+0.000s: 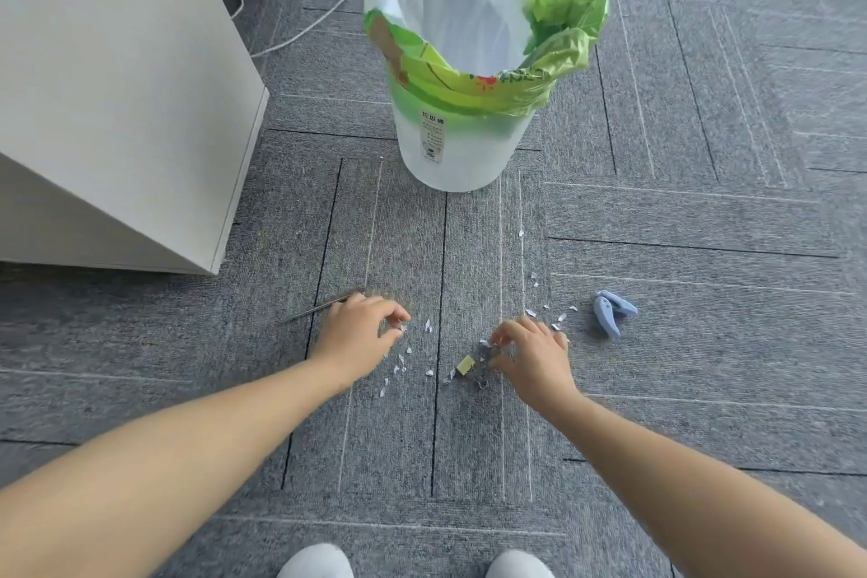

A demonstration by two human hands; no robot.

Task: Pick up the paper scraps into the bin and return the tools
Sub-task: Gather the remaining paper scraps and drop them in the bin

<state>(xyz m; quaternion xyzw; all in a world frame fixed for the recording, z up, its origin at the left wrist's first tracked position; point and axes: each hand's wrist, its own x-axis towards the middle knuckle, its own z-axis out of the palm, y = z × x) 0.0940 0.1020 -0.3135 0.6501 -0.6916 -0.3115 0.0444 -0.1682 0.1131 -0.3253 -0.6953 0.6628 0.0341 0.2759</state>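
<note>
Several small white paper scraps (401,359) lie scattered on the grey carpet between my hands and further right (558,318). My left hand (361,333) is low over the carpet, its fingertips pinching a scrap. My right hand (530,350) is curled over scraps near a small yellow binder clip (466,364), fingertips pinching at them. A blue hole punch (610,312) lies to the right of my right hand. Thin metal tweezers (323,305) lie just left of my left hand. The white bin (450,146), lined with a clear and green bag, stands ahead.
A white cabinet (117,108) fills the left side, its corner near the tweezers. A white cable (300,35) runs behind it. Chair legs and a bag sit beyond the bin. My shoes (314,563) show at the bottom edge.
</note>
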